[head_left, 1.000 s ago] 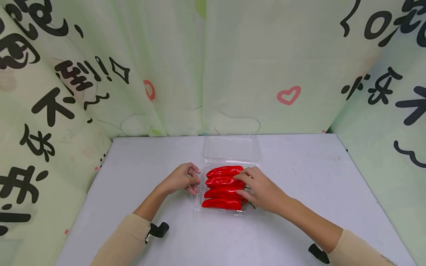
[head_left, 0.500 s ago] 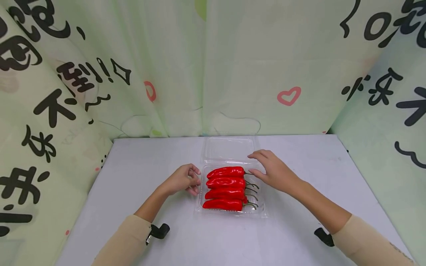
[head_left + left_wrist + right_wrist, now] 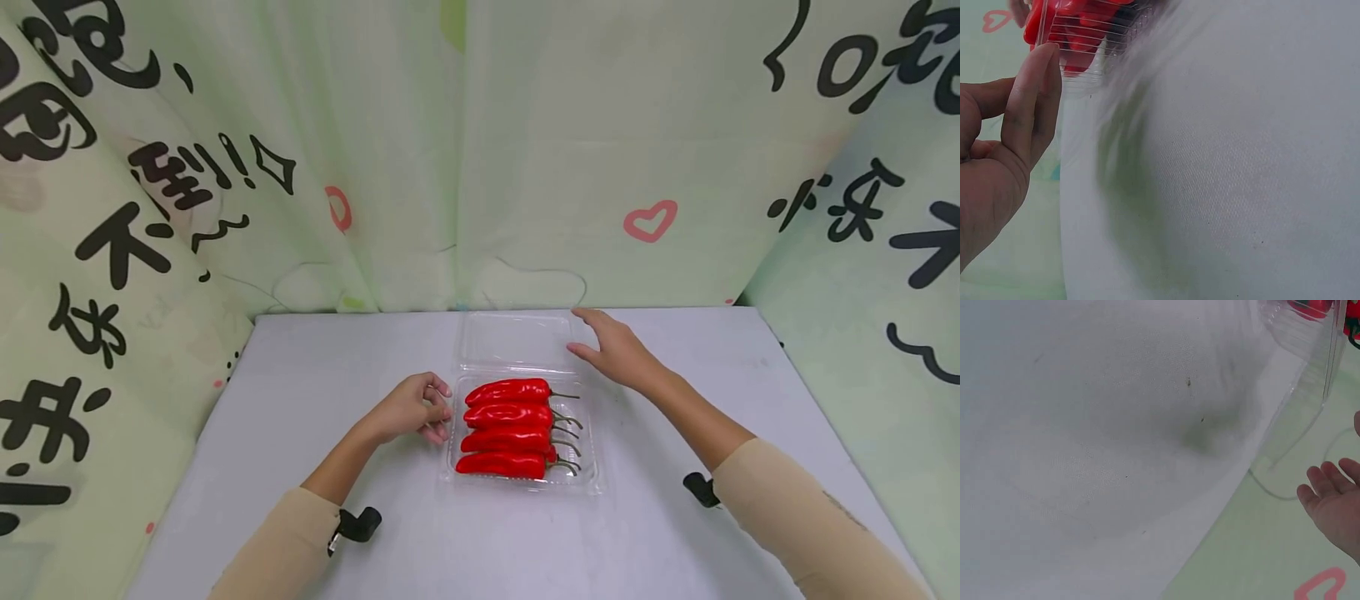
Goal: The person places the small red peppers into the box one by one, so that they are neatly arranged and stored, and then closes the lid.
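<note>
Several glossy red chili peppers with green stems lie in rows in a clear plastic clamshell box, stems toward the right. Its transparent lid is folded back flat, away from the person. My left hand stays at the box's left side; in the left wrist view its fingertips touch the rim, relaxed and hardly bent. Beside the lid's right edge hovers my right hand, thumb and fingers spread, nothing between them. The right wrist view shows this hand with straight fingers.
The box rests on a white table, near its back edge. A pale green printed curtain hangs behind and at both sides. Black camera mounts stick out from both sleeves.
My right hand has left the peppers' stem ends and moved back to the right edge of the lid, its fingers spreading. The left hand, peppers and box have stayed in place.
</note>
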### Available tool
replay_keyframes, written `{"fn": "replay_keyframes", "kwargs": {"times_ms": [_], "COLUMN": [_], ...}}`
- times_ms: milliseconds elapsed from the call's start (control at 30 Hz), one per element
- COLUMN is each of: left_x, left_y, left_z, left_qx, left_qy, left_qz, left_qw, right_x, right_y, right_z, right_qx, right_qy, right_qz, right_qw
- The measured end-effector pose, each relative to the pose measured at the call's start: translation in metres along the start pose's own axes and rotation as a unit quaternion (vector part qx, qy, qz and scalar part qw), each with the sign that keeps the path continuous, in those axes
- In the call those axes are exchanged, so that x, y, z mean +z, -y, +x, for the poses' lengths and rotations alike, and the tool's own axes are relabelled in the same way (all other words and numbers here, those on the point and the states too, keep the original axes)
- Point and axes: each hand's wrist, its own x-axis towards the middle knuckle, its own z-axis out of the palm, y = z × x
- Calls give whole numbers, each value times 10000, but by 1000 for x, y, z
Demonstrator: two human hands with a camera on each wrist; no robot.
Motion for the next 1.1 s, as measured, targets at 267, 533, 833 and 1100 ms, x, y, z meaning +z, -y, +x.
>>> {"fn": "replay_keyframes", "kwargs": {"times_ms": [267, 533, 833, 1100], "left_x": [-1, -1, -2, -1], "left_y": [-1, 0, 0, -1], "left_z": [-1, 0, 1, 0], "left_qx": [-27, -35, 53, -6], "left_qy": [37, 43, 53, 67], "left_qz": [-1, -25, -25, 23], "left_qw": [10000, 10000, 10000, 10000], "right_x": [3, 11, 14, 19], "right_y": [-18, -31, -36, -38], "right_z": [25, 46, 56, 62], "right_qx": [658, 1183, 1418, 1501], "right_qy": [210, 429, 411, 173], "right_qz": [322, 715, 834, 747], "right_qw": [9971, 9895, 9855, 9857]}}
